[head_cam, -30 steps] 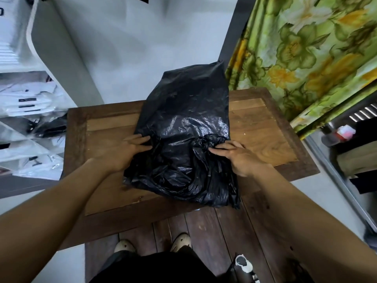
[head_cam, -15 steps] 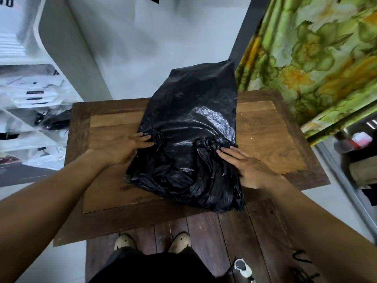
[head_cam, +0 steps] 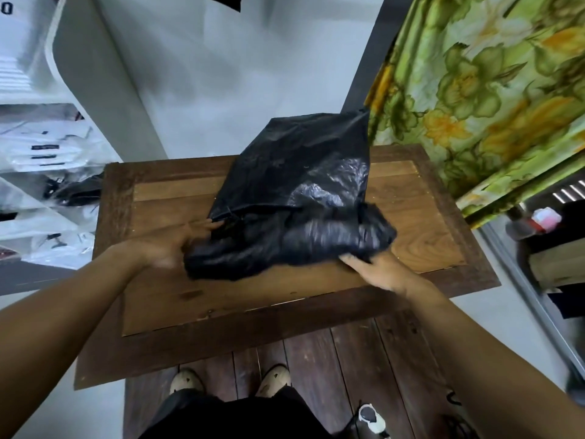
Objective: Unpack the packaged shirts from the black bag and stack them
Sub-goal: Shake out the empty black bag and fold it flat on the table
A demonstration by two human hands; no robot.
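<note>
Hands | left hand [head_cam: 171, 245] grips black bag [head_cam: 300, 185] edge, blurred | right hand [head_cam: 376, 270] fingertips hidden under bag, grip unclear | contents hidden

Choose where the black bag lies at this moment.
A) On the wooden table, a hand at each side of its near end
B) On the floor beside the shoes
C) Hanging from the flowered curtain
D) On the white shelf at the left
A: the black bag lies on the wooden table, with the left hand and right hand at its bunched near end.
</note>
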